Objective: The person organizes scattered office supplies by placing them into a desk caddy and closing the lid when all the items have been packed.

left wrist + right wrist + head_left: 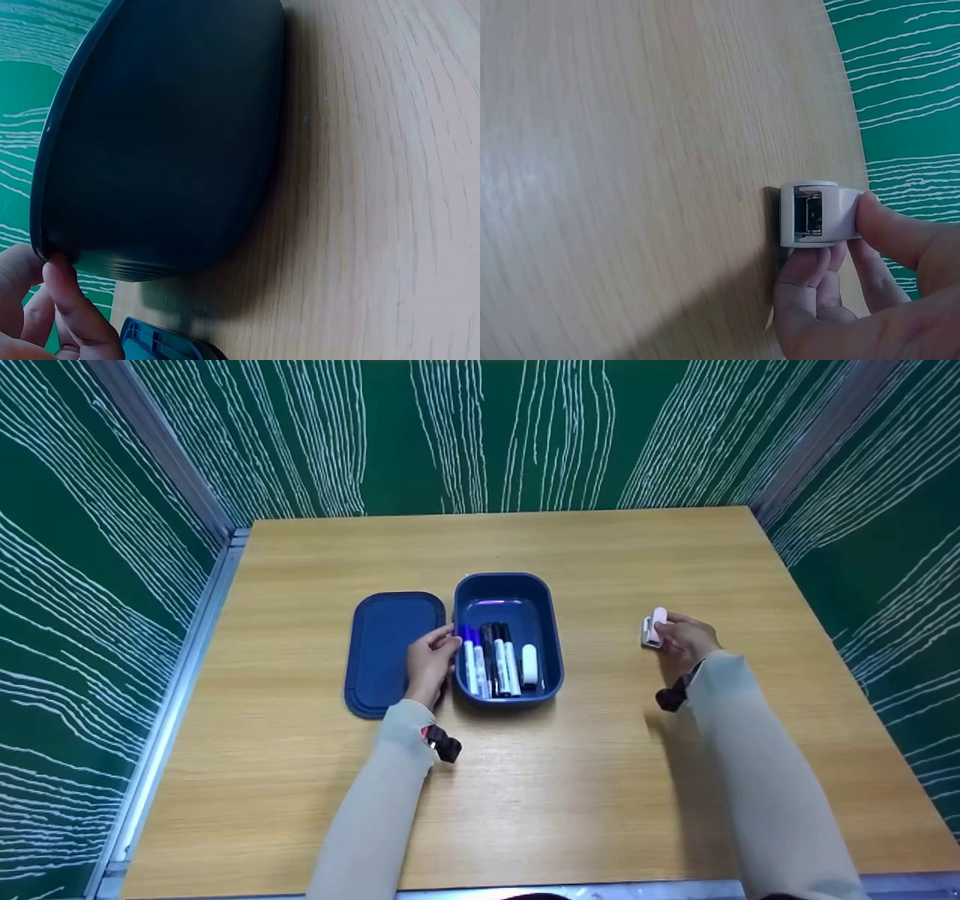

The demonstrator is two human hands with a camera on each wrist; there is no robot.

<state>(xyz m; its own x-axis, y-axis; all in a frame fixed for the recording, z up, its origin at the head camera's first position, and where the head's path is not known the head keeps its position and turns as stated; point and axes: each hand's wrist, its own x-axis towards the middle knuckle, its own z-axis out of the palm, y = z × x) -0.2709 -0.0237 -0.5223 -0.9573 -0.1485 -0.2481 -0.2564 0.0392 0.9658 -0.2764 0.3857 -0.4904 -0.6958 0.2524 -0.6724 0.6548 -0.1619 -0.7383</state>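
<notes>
A dark blue plastic box stands uncovered on the table. Several markers with blue or black caps lie side by side in it, next to a white rounded block. My left hand pinches the box's left rim between thumb and fingers; the left wrist view shows the grip at the rim's corner. Off to the right, my right hand holds a small pink and white stapler between thumb and fingers, low over the table. Its end, with metal parts inside, faces the right wrist camera.
The blue lid lies flat left of the box, partly behind my left hand. Green walls with white streaks enclose the wooden table at the back and both sides. A metal rail runs along the left edge.
</notes>
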